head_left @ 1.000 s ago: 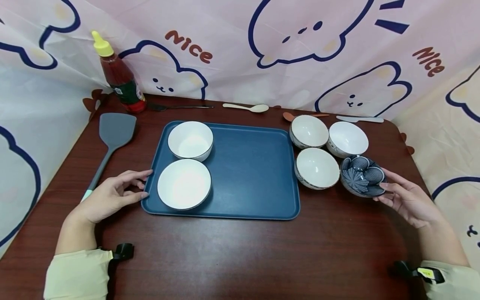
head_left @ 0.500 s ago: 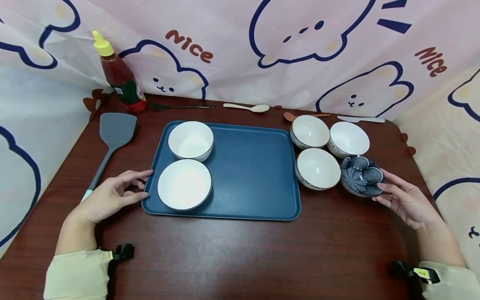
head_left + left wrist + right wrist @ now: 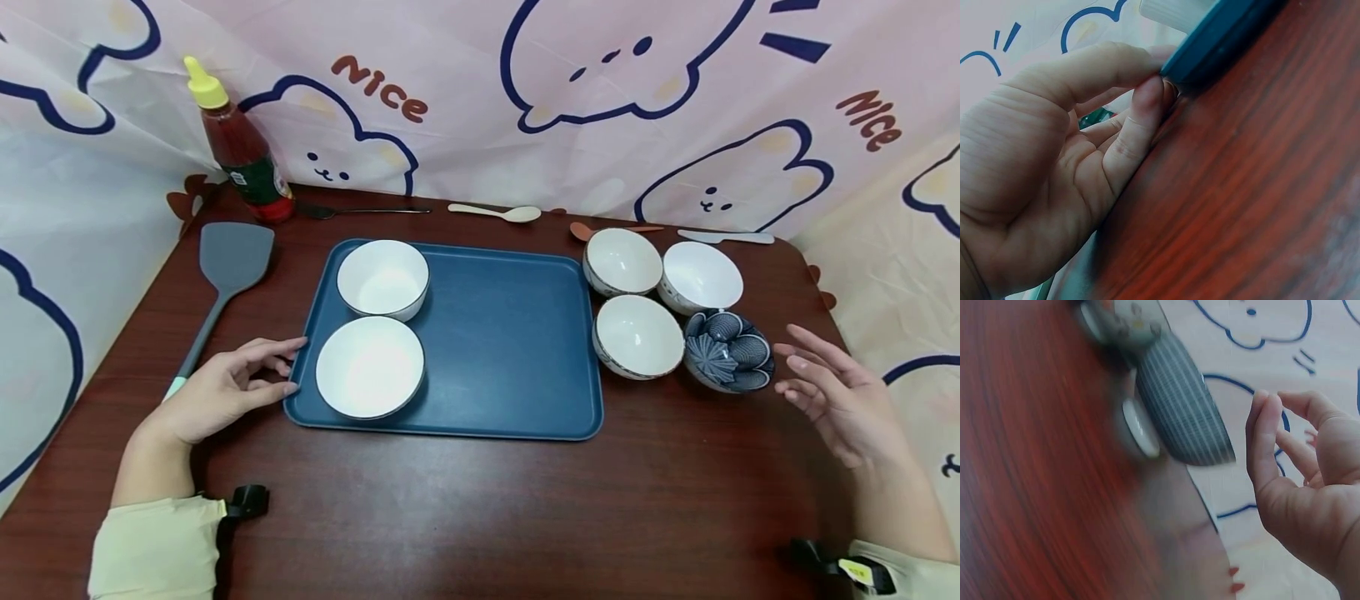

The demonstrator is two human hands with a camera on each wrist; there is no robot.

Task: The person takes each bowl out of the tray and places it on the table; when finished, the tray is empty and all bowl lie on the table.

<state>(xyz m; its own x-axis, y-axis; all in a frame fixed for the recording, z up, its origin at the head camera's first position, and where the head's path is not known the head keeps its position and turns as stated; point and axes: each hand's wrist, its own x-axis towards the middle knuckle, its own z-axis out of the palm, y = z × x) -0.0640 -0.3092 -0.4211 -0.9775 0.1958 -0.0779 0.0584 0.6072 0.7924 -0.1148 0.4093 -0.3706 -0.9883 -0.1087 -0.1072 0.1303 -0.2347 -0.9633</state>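
Note:
At the left rim of the blue tray [image 3: 510, 350], my left hand [image 3: 225, 387] pinches the edge between thumb and fingertips; the left wrist view shows the tray's rim [image 3: 1200, 47] meeting the fingertips. Two plain white bowls, a far one [image 3: 382, 279] and a near one [image 3: 370, 367], stand on the tray's left half. My right hand [image 3: 843, 400] is apart from the dark blue patterned bowl [image 3: 727, 352], just to its right, holding nothing. In the right wrist view this bowl's striped outer side [image 3: 1182, 403] shows beyond the fingers.
Three white bowls with patterned outsides, one nearest the tray [image 3: 637, 337], group beside the patterned bowl. Behind lie a fork [image 3: 367, 211], a cream spoon [image 3: 495, 213], a brown spoon [image 3: 581, 231] and a knife [image 3: 723, 237]. A grey spatula [image 3: 236, 254] and a sauce bottle [image 3: 251, 162] are at left.
My right hand has let go of the dark blue patterned bowl and moved off to the right. The left hand stays at the tray's edge.

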